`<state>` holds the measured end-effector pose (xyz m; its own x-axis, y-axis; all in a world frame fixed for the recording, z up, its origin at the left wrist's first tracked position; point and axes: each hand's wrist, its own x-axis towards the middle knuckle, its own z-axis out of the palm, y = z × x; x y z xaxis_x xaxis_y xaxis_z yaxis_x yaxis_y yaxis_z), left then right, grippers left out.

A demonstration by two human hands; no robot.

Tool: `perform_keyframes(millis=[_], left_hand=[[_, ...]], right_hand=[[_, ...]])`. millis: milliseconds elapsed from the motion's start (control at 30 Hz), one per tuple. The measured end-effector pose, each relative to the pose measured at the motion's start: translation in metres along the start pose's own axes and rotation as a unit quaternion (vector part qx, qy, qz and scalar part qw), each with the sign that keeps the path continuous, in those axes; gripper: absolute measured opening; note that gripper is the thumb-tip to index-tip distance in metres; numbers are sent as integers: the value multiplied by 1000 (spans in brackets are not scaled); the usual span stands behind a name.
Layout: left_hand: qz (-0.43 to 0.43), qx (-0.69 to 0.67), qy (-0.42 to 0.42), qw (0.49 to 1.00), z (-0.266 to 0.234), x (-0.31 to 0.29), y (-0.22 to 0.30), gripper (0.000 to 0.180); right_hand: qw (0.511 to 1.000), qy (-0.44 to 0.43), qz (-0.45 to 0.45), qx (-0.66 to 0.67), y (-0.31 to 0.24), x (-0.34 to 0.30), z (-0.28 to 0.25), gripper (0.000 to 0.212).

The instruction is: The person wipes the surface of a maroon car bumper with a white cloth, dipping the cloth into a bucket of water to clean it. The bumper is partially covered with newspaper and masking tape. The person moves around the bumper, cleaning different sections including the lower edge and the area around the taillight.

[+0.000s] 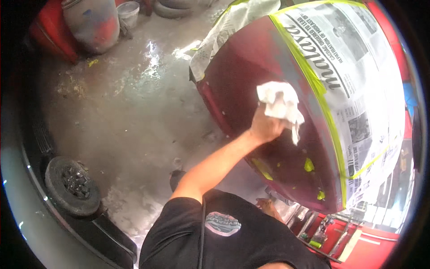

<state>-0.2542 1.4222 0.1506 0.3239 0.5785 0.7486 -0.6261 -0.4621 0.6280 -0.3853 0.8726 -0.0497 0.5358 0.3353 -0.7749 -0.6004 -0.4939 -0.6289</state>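
Note:
My left hand (268, 124) is closed around a crumpled white cloth (280, 101). The cloth lies against a curved dark red car panel (237, 67), around its middle. Greyish worn patches run along the panel's right side, and a few yellow-green spots (309, 165) mark its near end. Yellow-green masking tape (331, 130) borders the panel, with newspaper sheets (358, 89) covering the area to its right. Close to my body, below the panel's near edge, my right hand (268, 208) is partly visible; its fingers are too small and unclear to read.
A wheel (73, 186) stands beside a dark car body at the left. Across the concrete floor are a paint-stained drum (92, 27), a bucket (128, 15) and tires (172, 8). Tools lie by a red surface (371, 246) at lower right.

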Motion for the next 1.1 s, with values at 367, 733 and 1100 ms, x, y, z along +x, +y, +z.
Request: perform_keyframes(millis=[367,733,1100], left_hand=[[-432,70,199,877,-48,-62,-259,35],[-90,89,145,981,-30,-34,-141,47],[-418,91,224,876,-63,-172,-304,46]], right_hand=[[935,60,-34,-347,2,-58,28,42],[944,75,116,-300,-92,-49,92,39],[903,15,154,-400,-108,-42,149,36]])
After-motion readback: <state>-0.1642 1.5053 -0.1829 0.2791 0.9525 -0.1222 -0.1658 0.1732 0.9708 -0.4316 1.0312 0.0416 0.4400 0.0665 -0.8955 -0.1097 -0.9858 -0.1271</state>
